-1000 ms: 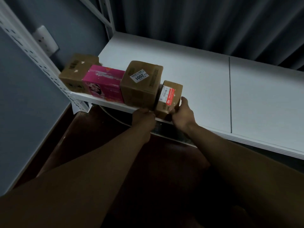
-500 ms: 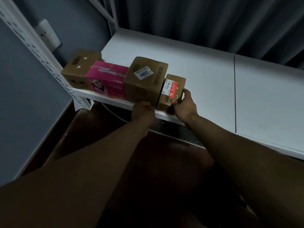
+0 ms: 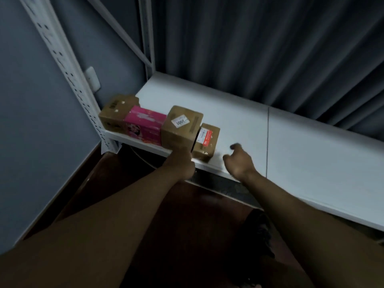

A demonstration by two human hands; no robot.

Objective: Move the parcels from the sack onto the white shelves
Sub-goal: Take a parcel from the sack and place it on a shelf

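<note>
R hand (image 3: 239,161) off small parcel (image 3: 206,140)

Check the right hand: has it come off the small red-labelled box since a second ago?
Yes. The right hand has let go and drawn away rightward along the shelf edge, leaving bare shelf between it and the small box, which stays beside the 2001 box.

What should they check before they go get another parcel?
1. Small red-label box sits flat on the white shelf: ok.
2. Right hand clear of that box: ok, open and apart.
3. Left hand clear of the 2001 box: cannot tell, it sits right at the box's front.
4. Boxes back from the shelf edge: not ok, all four line the front edge.
5. Free shelf space to the right: ok.
6. Sack within reach: cannot tell, not in view.
</note>
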